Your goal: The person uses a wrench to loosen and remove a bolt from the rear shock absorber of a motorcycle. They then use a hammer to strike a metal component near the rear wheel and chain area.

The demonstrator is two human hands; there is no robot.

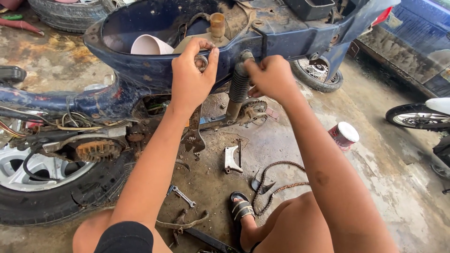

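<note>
Currently both hands sit at upper centre of the frame, against the side of the dark blue scooter body (154, 70). Left hand (192, 77) pinches a small round metal fitting (202, 62) between thumb and fingertips, right on the body's lower edge. Right hand (271, 77) is closed around the top end of the black shock absorber (239, 86), which runs down and slightly left to a rusty lower mount; the fist hides the top fixing, so how it joins the body is unclear. Hands are apart, with the shock between them. Room is tight above: body edge overhangs both hands. Below them the concrete floor (375, 187) opens toward lower centre but is cluttered: a grey metal bracket (232, 159), a rusty chain (276, 180) looping right of it, a small spanner (182, 195) at lower centre-left, more tools at the bottom edge, partly cut off. A sandalled foot (241, 209) rests beside the chain. A red can (343, 135) stands at mid right, well clear of the arms. Left side is blocked by a black tyre (61, 199) with a silver rim, cut off by the frame edge. A white cone-shaped piece (150, 45) sits inside the body cavity at upper left, its base hidden. A spoked wheel (316, 75) shows behind the right hand, mostly covered by the body. Another wheel (417, 117) at the right edge is partly cropped.
</note>
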